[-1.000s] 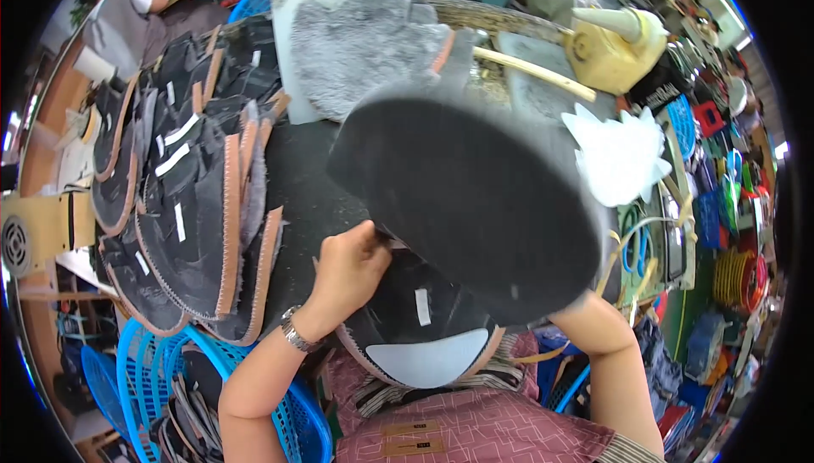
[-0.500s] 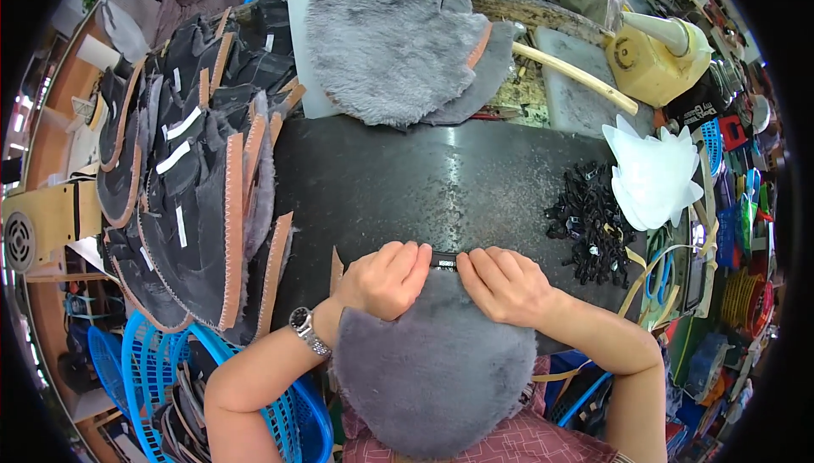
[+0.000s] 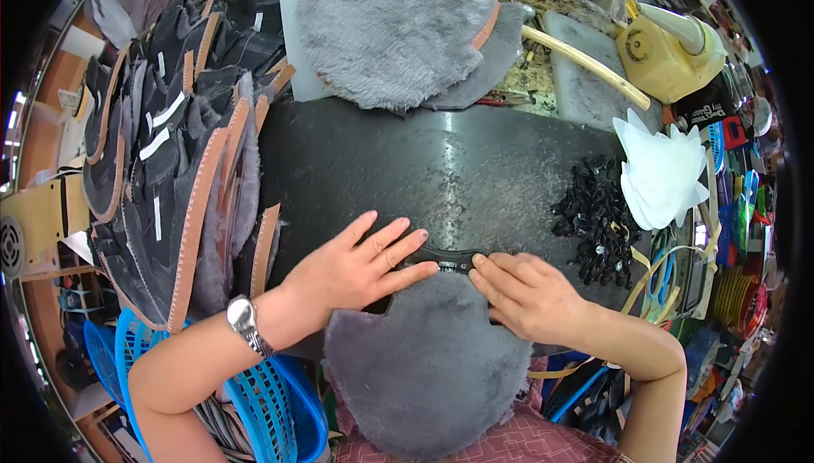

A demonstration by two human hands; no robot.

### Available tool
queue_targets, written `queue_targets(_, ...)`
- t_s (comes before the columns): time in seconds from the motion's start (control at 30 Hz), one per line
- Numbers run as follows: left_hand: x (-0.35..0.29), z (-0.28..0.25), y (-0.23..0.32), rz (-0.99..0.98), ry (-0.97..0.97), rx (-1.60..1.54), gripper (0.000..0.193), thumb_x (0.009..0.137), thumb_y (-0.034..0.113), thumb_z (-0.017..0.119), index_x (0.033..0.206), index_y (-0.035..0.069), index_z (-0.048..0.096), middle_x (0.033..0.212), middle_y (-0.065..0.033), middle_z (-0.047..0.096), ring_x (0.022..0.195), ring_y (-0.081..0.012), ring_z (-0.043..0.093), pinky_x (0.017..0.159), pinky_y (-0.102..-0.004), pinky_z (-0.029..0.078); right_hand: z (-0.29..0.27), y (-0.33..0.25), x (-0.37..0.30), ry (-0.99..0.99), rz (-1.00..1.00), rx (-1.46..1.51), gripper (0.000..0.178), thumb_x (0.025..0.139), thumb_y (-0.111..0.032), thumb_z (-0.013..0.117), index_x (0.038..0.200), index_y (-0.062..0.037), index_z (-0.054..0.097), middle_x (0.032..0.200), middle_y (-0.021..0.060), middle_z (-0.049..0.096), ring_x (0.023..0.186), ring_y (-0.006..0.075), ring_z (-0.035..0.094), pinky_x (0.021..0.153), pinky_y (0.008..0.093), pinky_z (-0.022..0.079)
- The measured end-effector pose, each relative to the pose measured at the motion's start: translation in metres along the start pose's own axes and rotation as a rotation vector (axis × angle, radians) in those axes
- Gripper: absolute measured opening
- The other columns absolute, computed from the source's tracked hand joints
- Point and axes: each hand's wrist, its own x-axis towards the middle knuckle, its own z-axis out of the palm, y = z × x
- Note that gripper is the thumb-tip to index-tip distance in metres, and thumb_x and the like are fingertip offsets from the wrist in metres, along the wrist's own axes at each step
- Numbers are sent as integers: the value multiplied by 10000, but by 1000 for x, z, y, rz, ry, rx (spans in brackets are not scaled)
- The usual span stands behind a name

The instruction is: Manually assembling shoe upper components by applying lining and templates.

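Observation:
A grey furry piece (image 3: 428, 370) with a rounded near edge lies at the front edge of the black work surface and hangs toward my lap. Along its far edge runs a narrow black band (image 3: 452, 264) with small white print. My left hand (image 3: 360, 264) has its fingers spread, the fingertips over the black surface and the thumb touching the band's left end. With the fingers of my right hand (image 3: 532, 295) pressed together, I grip the piece at the right end of the band. The underside of the piece is hidden.
Black pieces with pink stitched edging (image 3: 199, 234) are heaped at the left. Further furry grey pieces (image 3: 386, 30) lie at the back. Small black parts (image 3: 598, 221) and white sheets (image 3: 661, 170) sit at the right, near a yellow canister (image 3: 666, 60). A blue basket (image 3: 263, 412) stands lower left.
My left hand has let go of the band's left part, its fingers opening out flat. My right hand keeps its place on the furry piece. The whole view has shifted slightly.

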Motion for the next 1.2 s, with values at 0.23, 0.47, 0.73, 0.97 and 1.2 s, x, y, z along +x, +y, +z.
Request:
queue_targets(0.23, 37, -26, -17, -150, -142, -526, 201, 721, 121, 661, 921, 136, 660, 1026, -100, 524, 981, -272, 503, 806, -374, 425, -3, 9, -14, -124, 242, 419, 608, 689, -285, 671, 1241, -79, 523, 1341, 74, 469, 1262, 324, 385, 1019, 518, 278)
queue_targets(0.47, 52, -33, 12, -78, -294, -249, 195, 752, 170, 658, 739, -19, 611, 864, -108, 559, 826, -244, 566, 684, -336, 484, -35, -71, -48, 204, 156, 3, 590, 699, -299, 674, 1240, -121, 521, 1255, 230, 487, 529, 170, 520, 489, 270, 417)
queue_targets(0.73, 64, -33, 78, -376, -465, -20, 417, 806, 302, 598, 939, -93, 589, 884, -191, 596, 878, -303, 569, 731, -355, 488, 4, -121, -50, 216, 340, 506, 517, 636, -4, 601, 1127, -164, 623, 1336, 199, 415, 971, 348, 567, 800, 403, 481)
queue_targets(0.97, 16, -4, 86, -369, 47, -347, 715, 798, 384, 586, 1294, -86, 374, 1344, -261, 373, 1277, -368, 333, 1055, -436, 272, 19, -123, -52, -69, 346, 274, 602, 614, -99, 655, 1195, -231, 567, 1307, 145, 420, 1129, 326, 493, 923, 453, 416)
queue_targets(1.2, -5, -7, 44, -102, 9, -471, 674, 795, 406, 595, 1330, 47, 396, 1395, -150, 367, 1315, -279, 322, 1079, -412, 251, 33, -123, -51, -51, 654, -204, 562, 631, -187, 651, 1175, -267, 536, 1259, 131, 420, 1198, 412, 353, 935, 661, 241)
